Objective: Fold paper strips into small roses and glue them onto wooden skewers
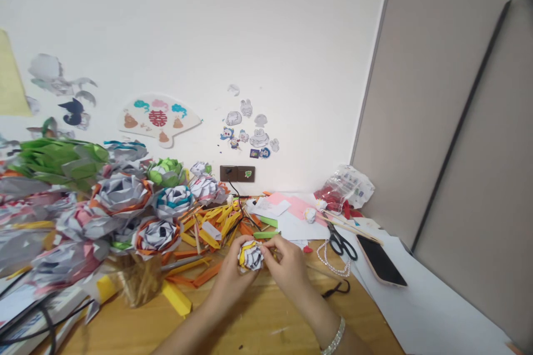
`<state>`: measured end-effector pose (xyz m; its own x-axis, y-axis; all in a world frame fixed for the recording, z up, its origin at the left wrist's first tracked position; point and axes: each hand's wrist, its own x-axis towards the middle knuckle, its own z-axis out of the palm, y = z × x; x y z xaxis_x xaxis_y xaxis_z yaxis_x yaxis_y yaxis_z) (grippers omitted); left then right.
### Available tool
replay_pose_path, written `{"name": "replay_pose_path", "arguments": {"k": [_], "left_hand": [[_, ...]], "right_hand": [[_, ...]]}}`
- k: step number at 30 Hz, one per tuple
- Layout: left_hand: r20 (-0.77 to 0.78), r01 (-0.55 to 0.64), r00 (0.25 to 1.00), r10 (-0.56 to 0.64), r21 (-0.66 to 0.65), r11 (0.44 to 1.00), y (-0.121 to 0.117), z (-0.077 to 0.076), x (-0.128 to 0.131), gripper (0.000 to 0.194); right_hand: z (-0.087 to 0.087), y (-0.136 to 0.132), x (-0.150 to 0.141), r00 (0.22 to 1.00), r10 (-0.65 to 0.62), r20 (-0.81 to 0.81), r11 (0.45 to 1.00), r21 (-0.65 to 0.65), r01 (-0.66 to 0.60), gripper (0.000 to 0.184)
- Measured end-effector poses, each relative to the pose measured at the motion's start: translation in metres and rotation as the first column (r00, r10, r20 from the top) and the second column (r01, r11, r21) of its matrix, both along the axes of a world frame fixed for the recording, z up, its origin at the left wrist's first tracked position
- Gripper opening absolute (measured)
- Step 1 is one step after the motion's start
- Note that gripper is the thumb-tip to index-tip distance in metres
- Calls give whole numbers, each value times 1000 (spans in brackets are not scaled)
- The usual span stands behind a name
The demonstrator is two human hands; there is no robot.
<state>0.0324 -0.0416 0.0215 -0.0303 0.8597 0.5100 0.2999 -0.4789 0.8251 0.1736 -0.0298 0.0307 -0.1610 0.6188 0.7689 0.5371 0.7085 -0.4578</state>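
Observation:
A small paper flower (252, 257), white with dark edges and some yellow petals, is between my two hands above the wooden table. My left hand (233, 266) is wrapped around its left side and underside. At its right edge, the thumb and fingers of my right hand (285, 260) pinch together on what looks like one of its petals; the exact spot is hard to make out. Just behind my hands lie folded paper strips in yellow, orange and green (266, 234).
Several finished paper flowers (120, 194) stand in a clear container (135, 280) at left. Black scissors (341, 243), a beaded string (333, 263), a phone (381, 260) and white paper (420, 294) lie at right. A cable runs from the wall socket (237, 173).

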Motion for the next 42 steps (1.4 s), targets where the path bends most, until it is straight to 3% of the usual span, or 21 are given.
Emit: {"name": "replay_pose_path", "arguments": {"k": [4,8,12,21,30,38,42], "left_hand": [[-15,-2,1000,2,19,1000,0,-1,0,39],[-31,9,999,-7,39,999,-1,-1,-1,41],[-46,19,999,-17,52,998,-3,2,-2,40],[-121,-3,993,12,79,997,0,-1,-3,36],[-216,24,976,-1,104,994,0,1,-6,39],[-297,33,955,12,146,989,3,-3,-10,39],[-332,47,943,1,138,989,2,-2,-10,41]], "right_hand": [[-2,0,4,982,-44,182,988,151,16,17],[-4,1,9,883,-195,426,940,337,45,27],[-5,2,11,817,-284,501,899,435,45,29],[0,3,12,838,-167,520,944,329,-16,27],[-3,0,9,792,-310,527,903,423,72,23],[6,-4,5,821,-244,516,970,146,196,13],[12,-5,8,871,-156,466,987,31,160,11]]}}
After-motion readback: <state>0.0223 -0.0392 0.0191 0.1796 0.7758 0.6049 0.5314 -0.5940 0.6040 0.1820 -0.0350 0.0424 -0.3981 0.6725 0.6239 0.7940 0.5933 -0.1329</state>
